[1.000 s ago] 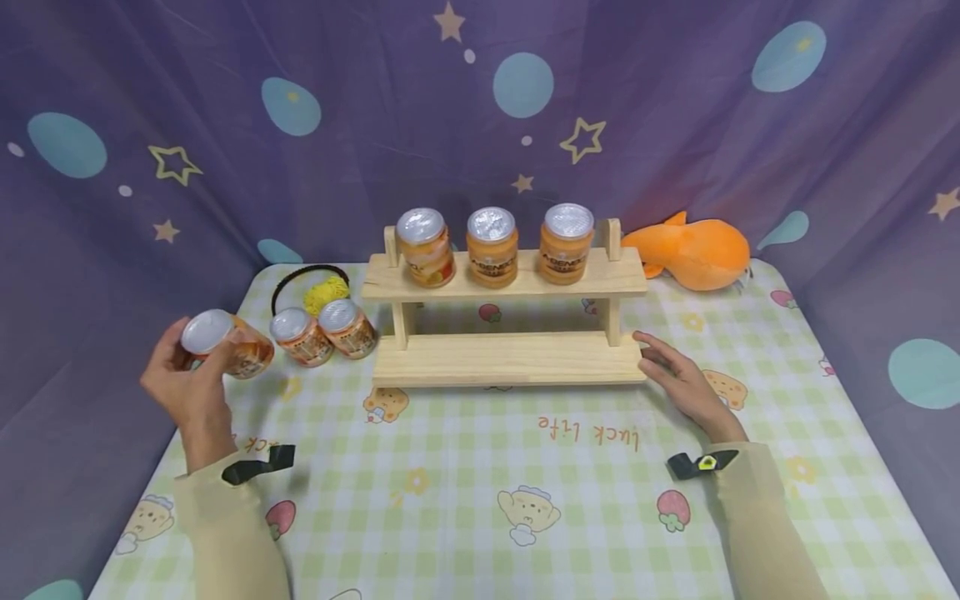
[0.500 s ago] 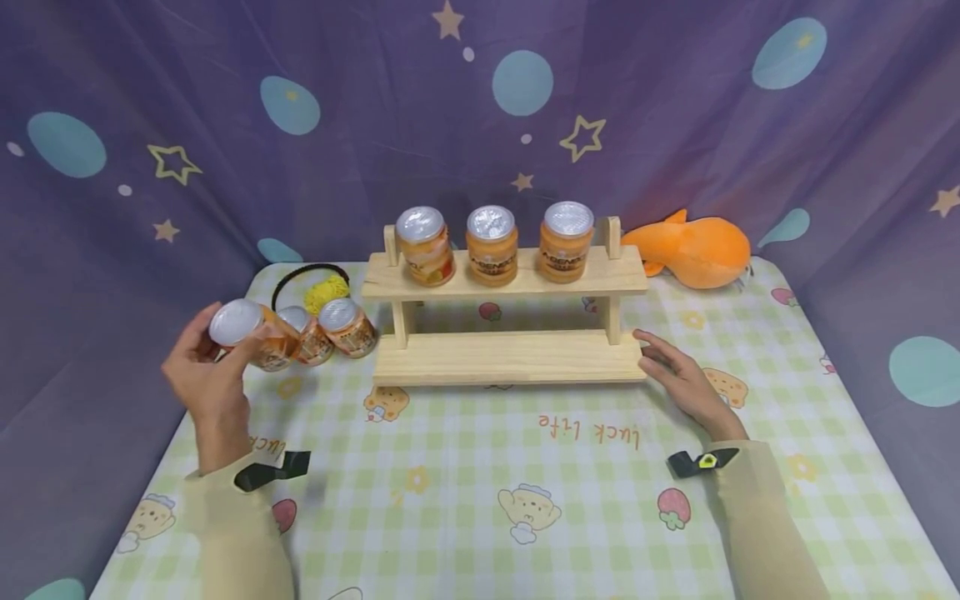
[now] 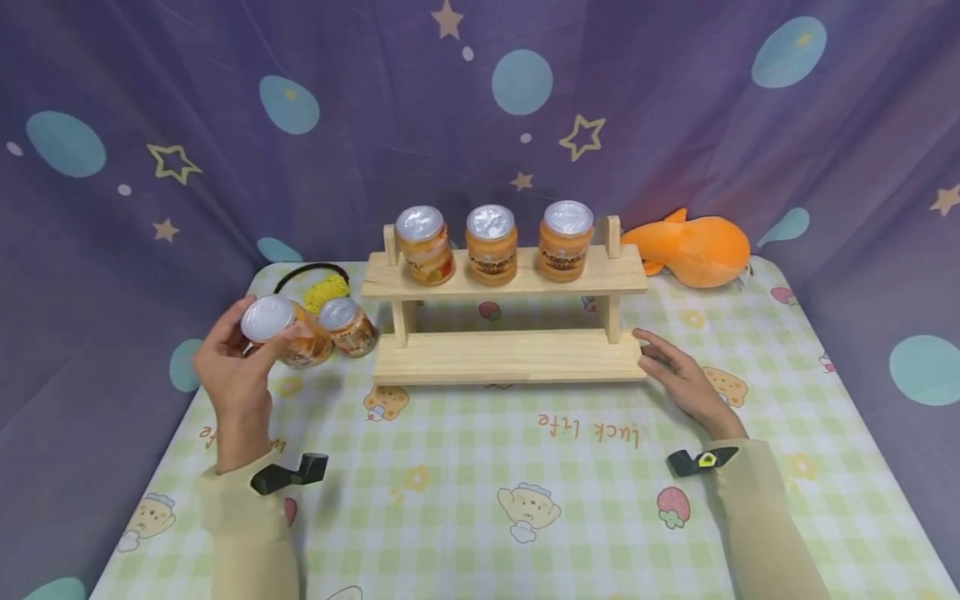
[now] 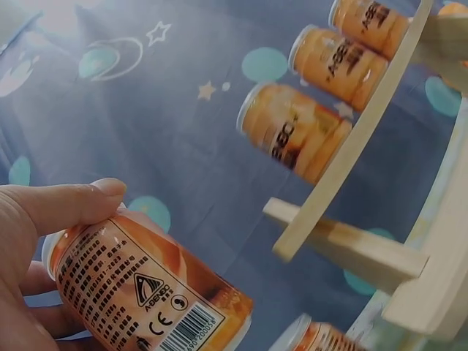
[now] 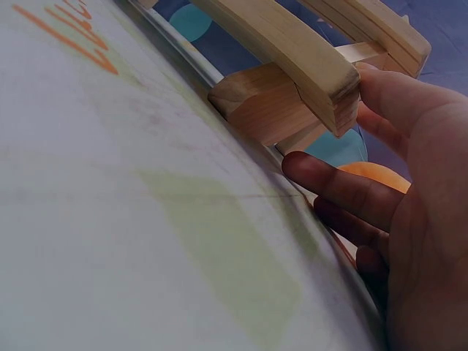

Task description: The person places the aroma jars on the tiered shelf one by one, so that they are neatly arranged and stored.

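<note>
My left hand [image 3: 234,379] grips an orange can [image 3: 306,343] with a silvery lid, tilted in the head view. Its printed side with a barcode faces the left wrist camera, thumb along the top and fingers underneath. Just right of it, a similar can [image 3: 351,329] stands on the table. A two-tier wooden shelf [image 3: 510,354] occupies the middle. On its upper board are three orange cans: left [image 3: 426,250], middle [image 3: 492,250] and right [image 3: 566,246]. My right hand [image 3: 686,387] touches the right end of the lower board with its fingertips, fingers loosely bent.
Behind the left cans lies a dark band [image 3: 303,268] with a yellow fluffy ball [image 3: 326,293]. An orange plush toy [image 3: 697,252] lies behind the shelf's right end. A green checked cloth [image 3: 450,500] covers the table; a purple patterned curtain [image 3: 360,167] hangs behind.
My left hand has carried its can rightward, so it now covers one of the two standing cans in the head view. My right hand and the shelf have stayed put.
</note>
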`<state>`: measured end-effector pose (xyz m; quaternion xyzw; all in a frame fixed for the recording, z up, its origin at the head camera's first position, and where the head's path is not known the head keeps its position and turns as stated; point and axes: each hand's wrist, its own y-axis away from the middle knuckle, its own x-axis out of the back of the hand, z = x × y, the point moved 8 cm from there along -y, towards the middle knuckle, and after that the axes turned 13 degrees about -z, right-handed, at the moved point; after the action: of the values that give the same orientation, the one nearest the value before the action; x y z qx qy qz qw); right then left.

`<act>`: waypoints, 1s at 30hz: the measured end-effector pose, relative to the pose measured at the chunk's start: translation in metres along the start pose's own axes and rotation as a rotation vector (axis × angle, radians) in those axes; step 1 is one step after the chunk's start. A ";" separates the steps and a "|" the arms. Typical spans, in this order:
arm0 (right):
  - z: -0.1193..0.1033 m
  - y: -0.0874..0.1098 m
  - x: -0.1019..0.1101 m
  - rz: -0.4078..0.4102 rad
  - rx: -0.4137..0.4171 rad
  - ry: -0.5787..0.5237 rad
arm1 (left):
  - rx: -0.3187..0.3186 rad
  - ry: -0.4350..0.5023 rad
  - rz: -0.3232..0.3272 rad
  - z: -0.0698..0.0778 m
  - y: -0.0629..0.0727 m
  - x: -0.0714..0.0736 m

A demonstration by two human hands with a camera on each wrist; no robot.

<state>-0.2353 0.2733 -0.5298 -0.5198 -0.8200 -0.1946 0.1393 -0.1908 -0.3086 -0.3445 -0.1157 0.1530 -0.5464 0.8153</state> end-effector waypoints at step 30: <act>-0.003 0.002 0.000 0.003 0.008 0.000 | 0.096 -0.032 -0.303 0.001 0.021 -0.093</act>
<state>-0.2335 0.2726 -0.5273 -0.5206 -0.8199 -0.1913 0.1417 -0.2058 -0.2146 -0.3393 -0.1070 0.0947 -0.6677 0.7306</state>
